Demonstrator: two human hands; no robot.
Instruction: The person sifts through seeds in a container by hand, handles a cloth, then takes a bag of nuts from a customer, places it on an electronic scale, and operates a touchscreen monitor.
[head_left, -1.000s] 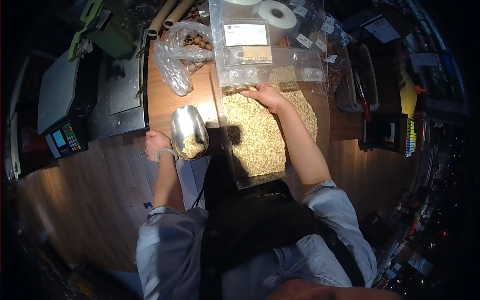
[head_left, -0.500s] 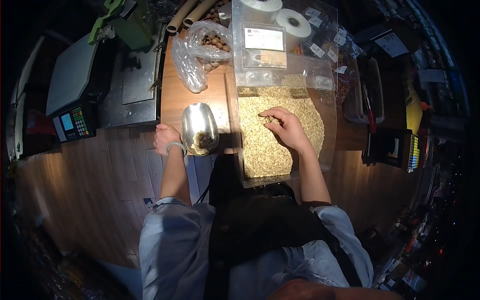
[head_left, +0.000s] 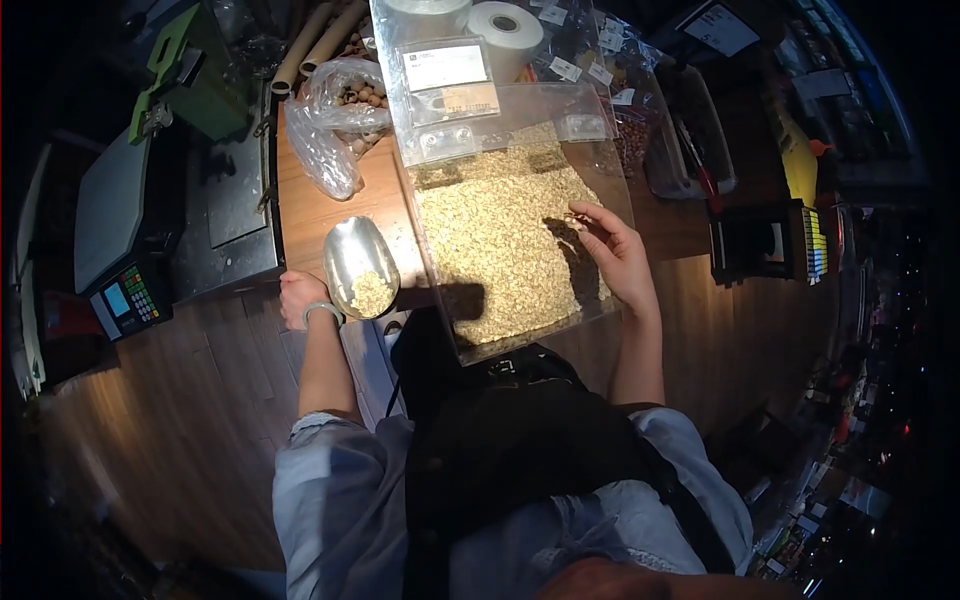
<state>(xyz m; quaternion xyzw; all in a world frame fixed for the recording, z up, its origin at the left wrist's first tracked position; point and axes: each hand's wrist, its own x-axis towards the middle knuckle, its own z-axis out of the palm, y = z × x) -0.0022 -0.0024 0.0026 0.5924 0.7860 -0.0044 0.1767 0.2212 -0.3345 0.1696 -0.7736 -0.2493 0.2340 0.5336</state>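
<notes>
My right hand [head_left: 622, 255] is over the right side of a clear plastic bin [head_left: 508, 345] filled with pale oat-like flakes [head_left: 500, 230]. Its thumb and fingertips are brought together, with a tiny dark bit between them that is too small to name. To the left of the bin, my left hand [head_left: 303, 300] is closed in a fist by the table edge. Beside that wrist is a metal scoop [head_left: 362, 250] with a small heap of the same flakes [head_left: 372, 293] at its lower end. Whatever the left fist grips is hidden, and no scoop handle shows.
Behind the scoop lies a plastic bag [head_left: 335, 170] of round brown nuts. White film rolls [head_left: 505, 40] stand beyond the bin. A scale [head_left: 125, 220] is at left. To the right are bagged goods [head_left: 635, 140], a plastic tub [head_left: 690, 180] and a black box [head_left: 760, 245].
My right hand has moved right across the flakes, and its fingertips have come together. The view has shifted and turned. The shadow over the scoop's flakes is gone.
</notes>
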